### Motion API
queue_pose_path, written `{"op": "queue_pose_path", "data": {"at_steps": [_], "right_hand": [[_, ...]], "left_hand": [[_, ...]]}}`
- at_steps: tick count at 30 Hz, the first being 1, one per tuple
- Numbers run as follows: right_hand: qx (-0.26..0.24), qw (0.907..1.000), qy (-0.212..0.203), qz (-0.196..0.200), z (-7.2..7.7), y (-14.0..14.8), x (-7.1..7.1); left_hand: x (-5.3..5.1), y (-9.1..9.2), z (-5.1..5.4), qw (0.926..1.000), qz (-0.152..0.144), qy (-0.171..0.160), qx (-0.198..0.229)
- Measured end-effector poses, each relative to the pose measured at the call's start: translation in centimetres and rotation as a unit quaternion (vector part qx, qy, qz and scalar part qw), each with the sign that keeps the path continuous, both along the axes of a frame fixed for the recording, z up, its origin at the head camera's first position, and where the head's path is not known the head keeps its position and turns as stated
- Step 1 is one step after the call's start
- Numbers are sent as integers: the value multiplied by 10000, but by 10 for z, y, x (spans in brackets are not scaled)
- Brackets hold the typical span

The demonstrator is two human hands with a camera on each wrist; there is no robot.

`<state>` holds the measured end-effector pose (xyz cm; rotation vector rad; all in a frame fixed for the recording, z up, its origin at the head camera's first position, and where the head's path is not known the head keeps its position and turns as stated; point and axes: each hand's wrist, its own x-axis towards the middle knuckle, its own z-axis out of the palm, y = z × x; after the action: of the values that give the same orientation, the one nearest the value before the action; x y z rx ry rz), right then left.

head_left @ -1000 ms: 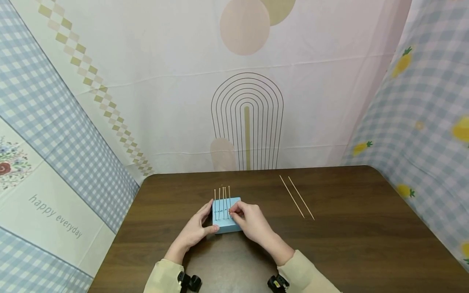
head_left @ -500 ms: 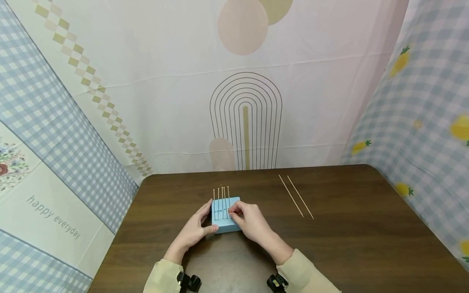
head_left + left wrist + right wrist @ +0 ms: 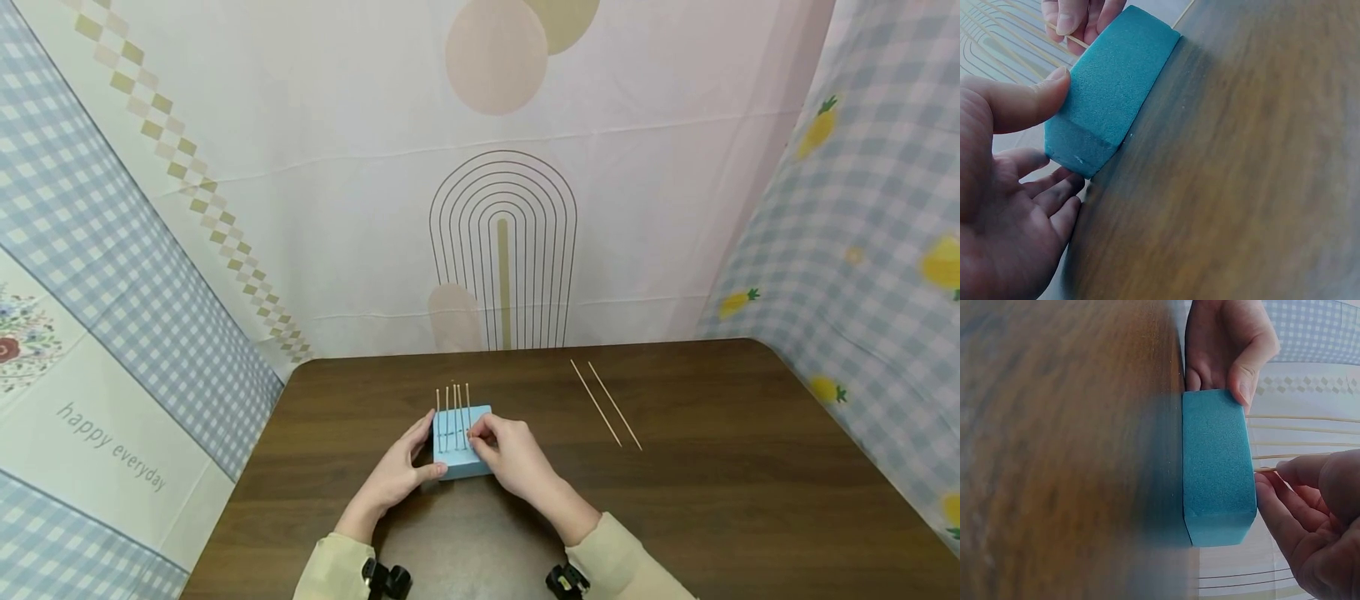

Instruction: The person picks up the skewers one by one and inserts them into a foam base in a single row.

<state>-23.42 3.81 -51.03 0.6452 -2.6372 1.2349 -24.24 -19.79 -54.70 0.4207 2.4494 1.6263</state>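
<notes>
A light blue foam block lies on the table in the head view. Several thin wooden sticks stand upright in a row in its top. My left hand grips the block's left side, thumb at the front corner and fingers at the side. With thumb and index finger, my right hand pinches the rightmost stick low down, close to the block's top, as the right wrist view shows. Its other fingertips are beside the block. The stick's lower end is hidden in the foam.
Two loose wooden sticks lie side by side on the brown table, right of the block. A pale patterned cloth hangs behind the table, and checked cloths hang at the sides.
Both hands stay at the block in nearly the same pose. Only a slight shift of the head view shows.
</notes>
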Motion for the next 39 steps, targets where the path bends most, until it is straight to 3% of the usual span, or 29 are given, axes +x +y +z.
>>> {"op": "queue_pose_path", "data": {"at_steps": [25,39], "right_hand": [[-255,9994,-205,146,-1,0,-1],[-568,9949,-602,573,-2,7,-3]], "left_hand": [[2,1,0,10000,33,73,-36],[3,0,1,9999,24,114,-46]]}}
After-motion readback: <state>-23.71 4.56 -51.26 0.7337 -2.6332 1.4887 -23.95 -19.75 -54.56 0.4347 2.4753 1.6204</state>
